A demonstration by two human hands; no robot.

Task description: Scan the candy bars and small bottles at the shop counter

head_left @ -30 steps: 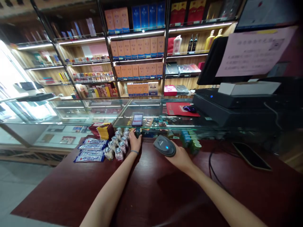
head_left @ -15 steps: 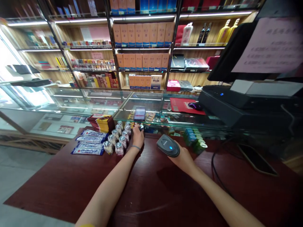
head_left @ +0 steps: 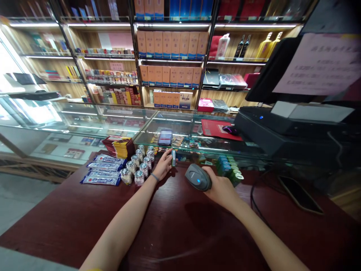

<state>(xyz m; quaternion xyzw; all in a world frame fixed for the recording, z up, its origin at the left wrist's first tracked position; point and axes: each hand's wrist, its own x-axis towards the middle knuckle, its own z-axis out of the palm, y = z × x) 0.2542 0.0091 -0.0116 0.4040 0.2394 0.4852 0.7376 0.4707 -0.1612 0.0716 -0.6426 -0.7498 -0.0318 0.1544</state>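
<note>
My left hand (head_left: pixel 163 166) pinches a small green pack (head_left: pixel 173 158) and holds it upright just above the dark red counter (head_left: pixel 175 229), beside several small glass jars (head_left: pixel 138 165). My right hand (head_left: pixel 221 188) is wrapped round a grey barcode scanner (head_left: pixel 197 177) with a blue light on it. The scanner's head points left towards the green pack, a short gap away.
Blue snack packets (head_left: pixel 103 171) and a stack of red and yellow packs (head_left: pixel 118 146) lie left of the jars. Green tins (head_left: pixel 229 169) stand right of the scanner. A phone (head_left: pixel 300 195) and a black cable (head_left: pixel 254 199) lie at the right. Behind are a glass showcase (head_left: pixel 118 126), a till (head_left: pixel 293 128) and shelves.
My left hand has lifted the small green pack from near the showcase and turned it towards the scanner. My right hand has swung the scanner down and left towards it.
</note>
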